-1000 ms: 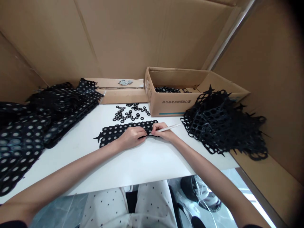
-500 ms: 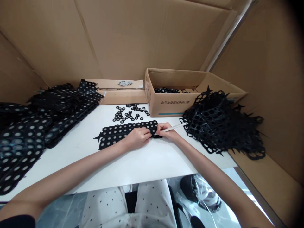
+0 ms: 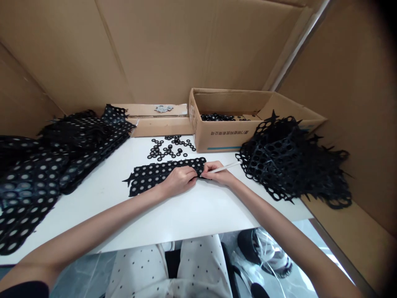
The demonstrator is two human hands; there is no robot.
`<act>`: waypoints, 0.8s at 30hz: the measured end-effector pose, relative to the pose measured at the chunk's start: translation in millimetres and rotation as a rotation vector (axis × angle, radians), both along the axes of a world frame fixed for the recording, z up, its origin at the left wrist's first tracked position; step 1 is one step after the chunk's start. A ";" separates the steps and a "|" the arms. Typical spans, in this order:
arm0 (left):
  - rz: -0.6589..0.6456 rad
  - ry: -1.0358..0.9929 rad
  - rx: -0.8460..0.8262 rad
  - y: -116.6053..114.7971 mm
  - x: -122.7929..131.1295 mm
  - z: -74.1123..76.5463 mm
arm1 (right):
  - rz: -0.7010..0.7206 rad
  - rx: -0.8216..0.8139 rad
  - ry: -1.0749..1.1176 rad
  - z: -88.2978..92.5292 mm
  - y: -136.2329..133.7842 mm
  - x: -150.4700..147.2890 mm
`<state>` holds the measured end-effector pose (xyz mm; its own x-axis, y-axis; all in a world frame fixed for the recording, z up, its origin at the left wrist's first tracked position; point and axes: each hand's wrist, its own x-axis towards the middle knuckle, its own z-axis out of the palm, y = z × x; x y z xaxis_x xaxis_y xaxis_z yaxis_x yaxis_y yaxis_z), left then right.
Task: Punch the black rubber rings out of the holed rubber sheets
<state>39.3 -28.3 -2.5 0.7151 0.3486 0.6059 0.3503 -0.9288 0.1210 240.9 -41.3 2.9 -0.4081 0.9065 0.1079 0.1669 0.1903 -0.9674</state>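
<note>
A black perforated sheet (image 3: 151,176) with rows of round holes and pointed corners lies on the white table (image 3: 93,211). My left hand (image 3: 179,180) rests on its right part, the fingers curled over the sheet's edge. My right hand (image 3: 218,173) pinches a thin white stick (image 3: 225,167), whose tip meets the sheet's right end near my left fingertips. Small black rings (image 3: 170,148) lie scattered just beyond the sheet. The stick's very tip is hidden by my fingers.
A cardboard box (image 3: 223,140) holding black rings stands behind my right hand. Heaps of perforated black sheets rise at the left (image 3: 40,165) and right (image 3: 288,159). Cardboard panels (image 3: 124,49) wall the table's back and sides. Polka-dot trousers (image 3: 198,269) show below the front edge.
Both hands have shifted slightly to the right along the sheet. The white stick now lies flatter, and its tip stays at the sheet's right end.
</note>
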 end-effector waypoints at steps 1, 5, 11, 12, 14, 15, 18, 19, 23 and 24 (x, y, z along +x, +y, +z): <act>-0.004 -0.005 -0.003 0.0 -0.1 -0.6 | 0.008 0.008 -0.011 -0.4 0.1 -0.3; -0.013 -0.005 -0.004 0.4 -1.4 -0.5 | 0.027 0.044 -0.040 -2.2 0.8 -0.9; -0.028 0.058 0.001 -0.3 -4.1 3.6 | 0.008 0.002 0.076 2.2 0.4 7.7; -0.023 0.072 0.009 -1.0 -4.2 4.3 | -0.007 -0.008 0.107 3.6 0.1 11.2; 0.002 0.101 0.024 -2.9 -3.6 5.7 | -0.038 -0.021 0.145 5.4 -0.5 18.6; 0.021 0.115 0.026 -3.8 -2.8 6.4 | -0.044 -0.027 0.149 5.8 -0.7 21.9; 0.073 0.148 0.023 -5.5 2.3 8.2 | -0.023 -0.043 0.133 4.4 -0.3 27.5; 0.080 0.157 0.021 -5.5 4.8 8.5 | -0.014 -0.046 0.125 3.4 0.1 27.8; 0.040 0.185 0.039 -4.0 15.4 6.3 | 0.002 -0.022 0.094 -0.7 1.9 25.9; 0.027 0.187 0.044 -3.5 17.1 5.1 | 0.005 -0.015 0.087 -1.4 2.3 25.5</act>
<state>56.5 -31.8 2.6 0.8072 0.3452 0.4788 0.3878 -0.9217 0.0106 266.4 -39.0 1.5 -0.4025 0.9061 0.1302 0.0808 0.1768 -0.9809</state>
